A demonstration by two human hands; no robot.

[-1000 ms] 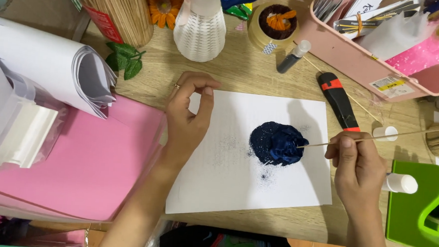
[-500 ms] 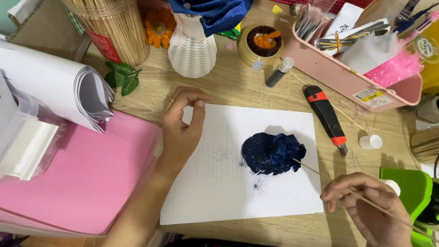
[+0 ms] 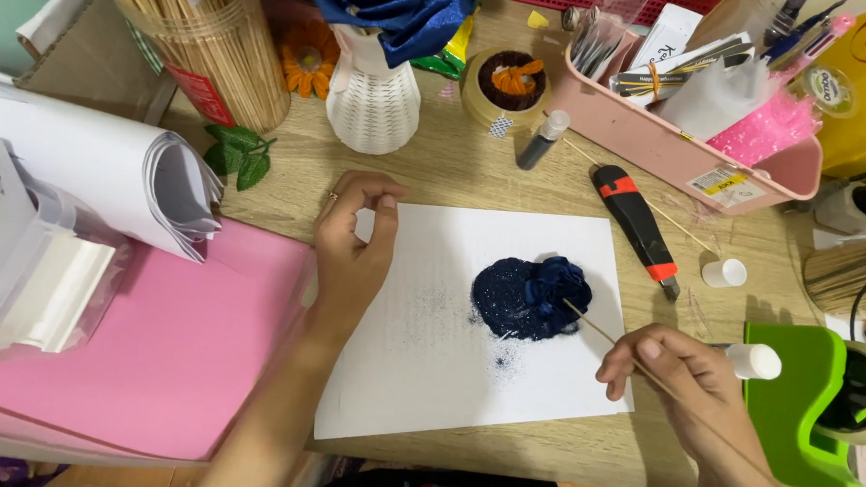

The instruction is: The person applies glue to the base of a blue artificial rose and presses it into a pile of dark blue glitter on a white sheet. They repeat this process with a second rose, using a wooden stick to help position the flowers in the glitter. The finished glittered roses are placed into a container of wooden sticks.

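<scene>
While thin stick (image 3: 615,344) is pinched in right hand (image 3: 683,380), blue rosette (image 3: 554,284) is prodded amid glitter pile (image 3: 514,302) on white sheet (image 3: 446,373); left hand (image 3: 354,244), loosely curled, pins sheet. Risk judged: glitter scattered onto counter (image 3: 456,176) if sheet is jolted.

Head camera looks steeply down—close over the desk (image 3: 476,172)—seemingly from its near edge.

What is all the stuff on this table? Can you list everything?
Paper sheet: one, white, centre.
Glitter pile: one, dark blue, on the sheet.
Fabric flower: one, dark blue, on the glitter.
Thin stick: one, wooden, tip at the flower.
Vase: one, white, top centre.
Utility knife: one, black and orange, right of the sheet.
Organiser tray: one, pink, top right.
Foam sheet: one, pink, left.
Left hand: pressing the sheet's corner.
Right hand: holding the stick.
</scene>
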